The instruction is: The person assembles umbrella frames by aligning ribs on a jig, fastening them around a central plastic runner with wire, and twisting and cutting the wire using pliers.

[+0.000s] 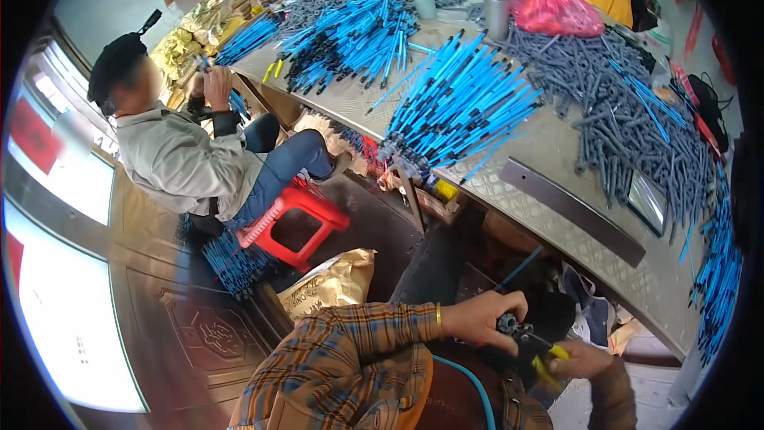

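Observation:
In my lap, my left hand [487, 320] is closed around dark grey fittings [507, 323]. A thin blue rod [521, 266] sticks up beyond its fingers; whether it joins the fittings is hidden. Close to its right, my right hand [587, 360] grips yellow-handled pliers [543, 372], slightly blurred. Their metal end points at the fittings, and I cannot tell whether it touches them. A plaid sleeve [382, 330] covers my left forearm, with a gold bangle [438, 314] at the wrist.
Ahead stands a metal worktable [557, 161] bearing blue rods [469, 103], grey tubular parts [593, 87], a dark metal bar [569, 211] and a pink bag [555, 6]. At left, a person [183, 155] sits on a red stool [298, 223]. A paper sack [338, 283] lies near my knee.

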`<state>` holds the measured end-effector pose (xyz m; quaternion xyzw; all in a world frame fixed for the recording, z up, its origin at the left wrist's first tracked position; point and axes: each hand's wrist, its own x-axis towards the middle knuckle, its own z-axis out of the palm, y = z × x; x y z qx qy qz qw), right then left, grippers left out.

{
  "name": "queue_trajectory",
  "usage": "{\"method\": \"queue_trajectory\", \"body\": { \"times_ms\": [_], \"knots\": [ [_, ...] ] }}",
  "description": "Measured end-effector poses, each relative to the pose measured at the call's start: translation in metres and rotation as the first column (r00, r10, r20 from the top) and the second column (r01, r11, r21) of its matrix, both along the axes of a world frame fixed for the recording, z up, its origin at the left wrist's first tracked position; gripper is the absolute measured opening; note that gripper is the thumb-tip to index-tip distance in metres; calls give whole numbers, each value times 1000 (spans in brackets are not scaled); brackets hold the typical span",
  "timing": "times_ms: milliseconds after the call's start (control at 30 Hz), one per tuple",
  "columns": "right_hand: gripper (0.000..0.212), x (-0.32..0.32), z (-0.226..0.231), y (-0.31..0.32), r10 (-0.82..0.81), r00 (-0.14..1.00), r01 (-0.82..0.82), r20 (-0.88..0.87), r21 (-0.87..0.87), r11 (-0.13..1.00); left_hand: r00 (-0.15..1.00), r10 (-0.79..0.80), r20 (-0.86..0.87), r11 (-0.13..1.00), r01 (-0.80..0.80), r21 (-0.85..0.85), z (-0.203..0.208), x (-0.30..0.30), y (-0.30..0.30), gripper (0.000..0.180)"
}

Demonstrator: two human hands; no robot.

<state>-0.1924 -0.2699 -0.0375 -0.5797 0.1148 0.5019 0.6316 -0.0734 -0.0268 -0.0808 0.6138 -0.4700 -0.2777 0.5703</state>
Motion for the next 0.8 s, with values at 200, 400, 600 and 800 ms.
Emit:
{"method": "queue_trajectory", "body": {
  "times_ms": [200, 400, 600, 800],
  "knots": [
    [42, -37, -86, 17, -196, 977, 212, -82, 392, 895, 990, -128, 54, 986, 133, -95, -3, 3, 9, 40],
    [46, -7, 0, 26, 459, 430, 190, 778, -575, 796, 988, 49, -145, 999, -49, 1, -7, 15, 1, 38],
    [41, -49, -85, -23, -228, 970, 226, 85, 29, 974, 993, -99, -56, 995, 98, -26, -2, 16, 2, 36],
    [33, -25, -9, 17, -62, 699, 305, 713, -219, 927, 974, 46, -223, 997, -31, 70, -10, 10, 0, 36]
  ]
}}
